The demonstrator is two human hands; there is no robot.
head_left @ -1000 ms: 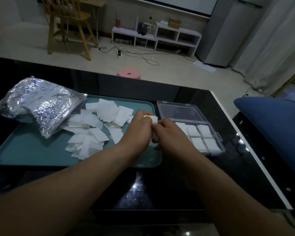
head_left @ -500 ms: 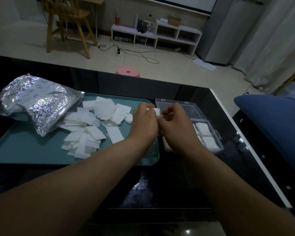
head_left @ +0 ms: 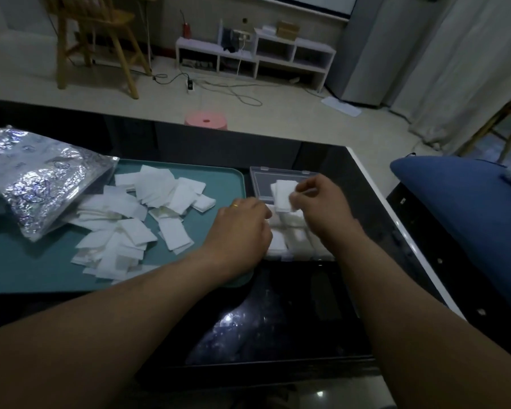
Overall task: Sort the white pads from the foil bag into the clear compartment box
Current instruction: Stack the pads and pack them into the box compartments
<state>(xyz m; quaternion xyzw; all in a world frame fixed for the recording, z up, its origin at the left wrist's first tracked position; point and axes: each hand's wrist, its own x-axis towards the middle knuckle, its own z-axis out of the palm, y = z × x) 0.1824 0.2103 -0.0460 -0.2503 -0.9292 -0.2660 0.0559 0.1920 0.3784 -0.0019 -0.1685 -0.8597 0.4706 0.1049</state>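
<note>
Looking down through the head camera, I see the right hand [head_left: 322,202] at frame centre pinching a small stack of white pads [head_left: 283,196] by its right edge, above the clear compartment box [head_left: 281,174], flat face toward me, long side running up-down. The box's long axis runs away from me, lid open at the far end. The left hand [head_left: 239,228] curls at the box's left edge; I cannot tell whether it holds anything. At left, the foil bag [head_left: 33,178] lies on a teal tray [head_left: 224,184], mouth pointing right toward loose pads [head_left: 136,214].
</note>
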